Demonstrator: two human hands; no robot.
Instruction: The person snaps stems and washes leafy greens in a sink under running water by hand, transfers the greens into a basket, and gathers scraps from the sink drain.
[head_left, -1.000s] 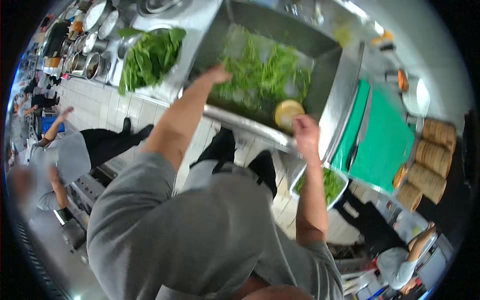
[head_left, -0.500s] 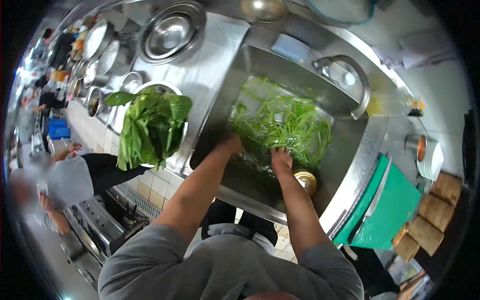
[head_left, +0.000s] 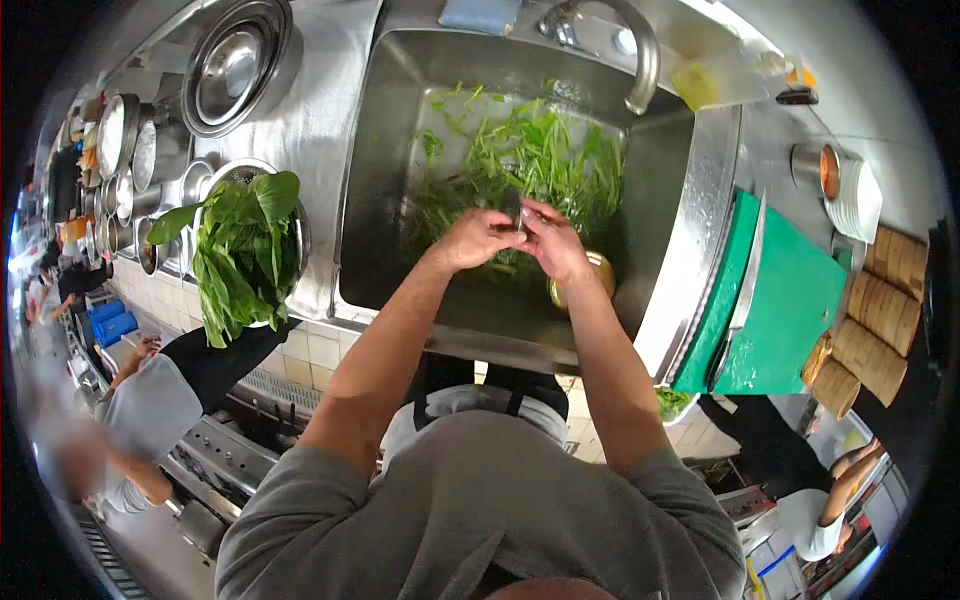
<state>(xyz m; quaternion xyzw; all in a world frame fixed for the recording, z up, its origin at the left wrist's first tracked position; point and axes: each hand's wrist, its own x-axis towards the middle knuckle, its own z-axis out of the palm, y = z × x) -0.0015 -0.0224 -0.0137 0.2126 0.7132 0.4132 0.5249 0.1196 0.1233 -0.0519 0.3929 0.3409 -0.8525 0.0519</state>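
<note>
My left hand (head_left: 474, 238) and my right hand (head_left: 554, 245) meet above the near part of the steel sink (head_left: 386, 160). Pinched between their fingertips is a small dark object (head_left: 512, 203); its kind is unclear. Beyond the hands, cut green leafy vegetables (head_left: 540, 150) float in the sink water. A round gold-coloured metal item (head_left: 599, 270) lies in the sink by my right wrist, partly covered by it.
Left of the sink, whole leafy greens (head_left: 240, 250) fill a colander, with steel bowls (head_left: 235, 75) behind. A curved faucet (head_left: 648, 70) overhangs the sink. At right, a knife (head_left: 745, 290) lies on a green cutting board (head_left: 785, 300) near bamboo steamers (head_left: 868, 335). Co-workers (head_left: 160, 400) stand at both sides.
Both hands have risen out of the water and greens and come together, now with the small dark object between them. The camera view has shifted, so the sink sits higher and further left.
</note>
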